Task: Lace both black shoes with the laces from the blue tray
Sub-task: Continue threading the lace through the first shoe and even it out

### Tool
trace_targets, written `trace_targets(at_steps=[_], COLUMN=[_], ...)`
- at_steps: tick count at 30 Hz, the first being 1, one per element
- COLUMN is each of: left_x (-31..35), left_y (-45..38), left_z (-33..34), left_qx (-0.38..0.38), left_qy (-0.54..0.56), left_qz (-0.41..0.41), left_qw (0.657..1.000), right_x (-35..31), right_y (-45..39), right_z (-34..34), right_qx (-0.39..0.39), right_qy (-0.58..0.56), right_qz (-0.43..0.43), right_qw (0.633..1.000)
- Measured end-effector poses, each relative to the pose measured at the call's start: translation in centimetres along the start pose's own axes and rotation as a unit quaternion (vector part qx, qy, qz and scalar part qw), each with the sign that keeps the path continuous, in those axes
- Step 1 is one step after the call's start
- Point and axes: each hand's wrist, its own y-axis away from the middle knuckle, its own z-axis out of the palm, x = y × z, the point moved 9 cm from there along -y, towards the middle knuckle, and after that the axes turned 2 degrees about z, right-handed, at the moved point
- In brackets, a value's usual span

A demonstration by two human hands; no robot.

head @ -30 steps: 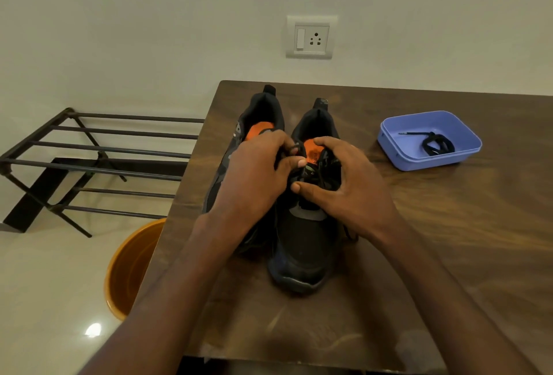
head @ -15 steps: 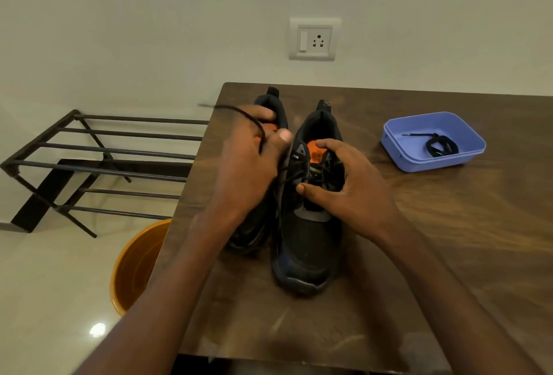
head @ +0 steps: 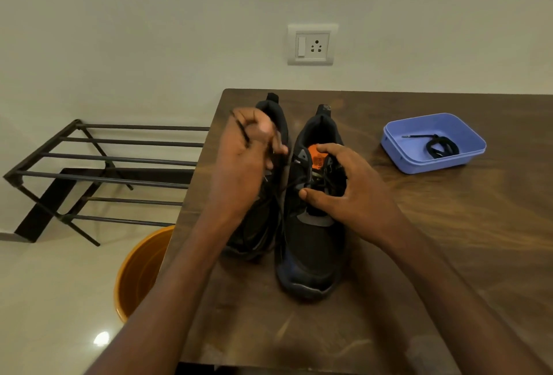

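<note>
Two black shoes stand side by side on the wooden table, toes toward me. The right shoe (head: 311, 243) has an orange tongue label and a black lace partly threaded through its eyelets. My right hand (head: 338, 186) grips that shoe over the eyelets, thumb pressed on the lacing. My left hand (head: 248, 159) is lifted over the left shoe (head: 263, 225) and grips the black lace (head: 281, 192), which runs taut from the right shoe's eyelets up into its fist. A second black lace (head: 440, 147) lies coiled in the blue tray (head: 401, 153) at the right.
The table's (head: 449, 240) left edge runs just beside the left shoe. Below it stands an orange bucket (head: 140, 273) on the floor, and a black metal rack (head: 98, 174) further left. A wall socket (head: 311, 44) sits above the table's back edge.
My left hand left the right shoe's eyelets and pulled the lace up and to the left, then drew it a little tighter. My right hand stayed on the shoe.
</note>
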Motion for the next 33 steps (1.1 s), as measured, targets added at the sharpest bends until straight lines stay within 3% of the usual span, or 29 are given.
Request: trace_targets(at_steps=[2, 5, 9, 11, 13, 15, 16, 19, 23, 28, 33], left_x=[-1.0, -1.7, -2.1, -1.5, -0.6, -0.8, -1.0, -0.7, -1.0, -0.1, 0.2], left_y=[0.6, 0.9, 0.8, 0.6, 0.2, 0.0, 0.0, 0.2, 0.7, 0.7, 0.8], left_z=[1.3, 3.2, 2.9, 2.2, 0.8, -0.3, -0.5, 0.0, 2.8, 2.9, 2.0], left_qx=[-0.056, -0.112, -0.085, -0.047, 0.016, 0.066, 0.077, 0.031, -0.114, -0.153, -0.139], left_qy=[-0.099, -0.213, -0.268, -0.195, -0.019, 0.123, 0.122, -0.086, -0.317, -0.372, -0.357], left_qz=[-0.018, 0.022, 0.050, 0.038, 0.007, -0.033, -0.044, -0.003, 0.070, 0.089, 0.058], left_qw=[0.993, 0.970, 0.958, 0.979, 1.000, 0.990, 0.989, 0.996, 0.939, 0.911, 0.922], right_x=[-0.2, -0.3, -0.2, -0.1, 0.0, 0.2, 0.2, 0.0, -0.2, 0.0, -0.1], right_y=[0.0, -0.1, 0.0, 0.0, 0.0, 0.0, 0.0, 0.1, 0.2, 0.1, 0.2], right_z=[0.1, 0.1, 0.2, 0.2, 0.1, 0.1, 0.0, -0.1, -0.3, -0.4, -0.4], right_qx=[0.000, 0.000, -0.003, -0.006, -0.016, -0.022, -0.023, -0.025, -0.025, -0.028, -0.031], right_qy=[0.000, -0.003, 0.004, 0.001, 0.002, 0.003, 0.001, -0.017, -0.031, -0.040, -0.030], right_qz=[-0.004, -0.012, -0.010, -0.007, 0.003, 0.008, 0.007, 0.003, -0.006, 0.000, 0.008], right_qw=[1.000, 1.000, 1.000, 1.000, 1.000, 1.000, 1.000, 1.000, 0.999, 0.999, 0.999])
